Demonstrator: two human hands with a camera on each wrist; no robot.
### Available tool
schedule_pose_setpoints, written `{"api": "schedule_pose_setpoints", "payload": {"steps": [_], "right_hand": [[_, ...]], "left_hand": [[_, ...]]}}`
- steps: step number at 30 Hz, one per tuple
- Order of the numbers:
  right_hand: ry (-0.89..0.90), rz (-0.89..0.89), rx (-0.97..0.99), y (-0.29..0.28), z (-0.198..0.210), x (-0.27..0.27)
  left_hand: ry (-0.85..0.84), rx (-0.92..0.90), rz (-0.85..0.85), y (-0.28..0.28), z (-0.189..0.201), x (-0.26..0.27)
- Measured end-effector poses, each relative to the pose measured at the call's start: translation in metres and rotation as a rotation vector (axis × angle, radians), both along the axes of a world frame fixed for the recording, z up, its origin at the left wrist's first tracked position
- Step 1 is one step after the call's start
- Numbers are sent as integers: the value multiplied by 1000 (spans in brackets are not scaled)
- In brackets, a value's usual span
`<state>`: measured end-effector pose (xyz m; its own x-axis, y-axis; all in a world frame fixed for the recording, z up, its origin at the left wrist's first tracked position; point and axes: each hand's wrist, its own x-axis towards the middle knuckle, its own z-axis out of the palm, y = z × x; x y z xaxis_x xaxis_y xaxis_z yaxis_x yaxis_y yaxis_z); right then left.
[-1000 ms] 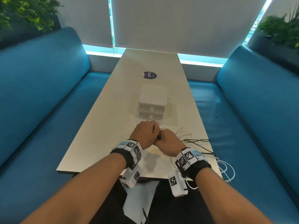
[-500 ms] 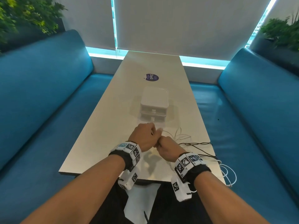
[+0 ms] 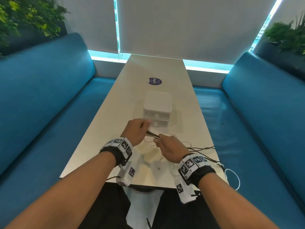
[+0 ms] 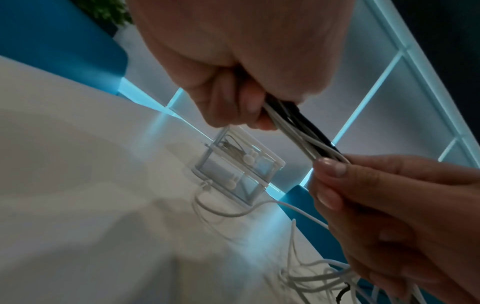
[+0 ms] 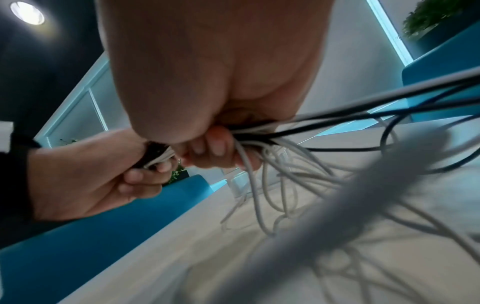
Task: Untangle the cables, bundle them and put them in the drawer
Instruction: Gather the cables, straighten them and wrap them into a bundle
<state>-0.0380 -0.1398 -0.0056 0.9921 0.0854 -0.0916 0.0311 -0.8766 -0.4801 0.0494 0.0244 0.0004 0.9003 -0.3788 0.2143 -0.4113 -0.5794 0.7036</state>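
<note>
A bunch of white and black cables (image 3: 153, 135) (image 4: 301, 133) (image 5: 161, 156) runs taut between my two hands above the near part of the table. My left hand (image 3: 137, 131) (image 4: 233, 98) (image 5: 103, 174) grips one end of the bunch, fingers curled round it. My right hand (image 3: 168, 147) (image 4: 369, 205) (image 5: 207, 148) grips the bunch a short way to the right, and loose loops hang from it onto the table. Just beyond the hands stands a small clear two-drawer box (image 3: 157, 111) (image 4: 239, 170), both drawers closed.
Loose black and white cable (image 3: 206, 149) trails over the table's right edge (image 3: 212, 144) toward the blue bench (image 3: 247, 129). A round purple sticker (image 3: 154, 81) lies further back. Blue benches flank the table (image 3: 102, 138) on both sides.
The hands have drawn apart from touching each other, so a short stretch of the cable bunch shows between them. The left hand has moved up toward the drawer box.
</note>
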Motion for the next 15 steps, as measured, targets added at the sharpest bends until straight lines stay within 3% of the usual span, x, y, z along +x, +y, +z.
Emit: {"api": "schedule_pose_setpoints", "payload": {"steps": [4, 9, 12, 15], "right_hand": [[-49, -71, 58, 0, -4, 4], [-70, -60, 54, 11, 0, 9], [-107, -73, 27, 18, 0, 8], [-192, -219, 70, 18, 3, 8]], "left_hand": [[274, -188, 119, 21, -13, -4], [383, 54, 1, 24, -15, -17], [497, -104, 58, 12, -15, -15], [657, -200, 106, 12, -17, -13]]}}
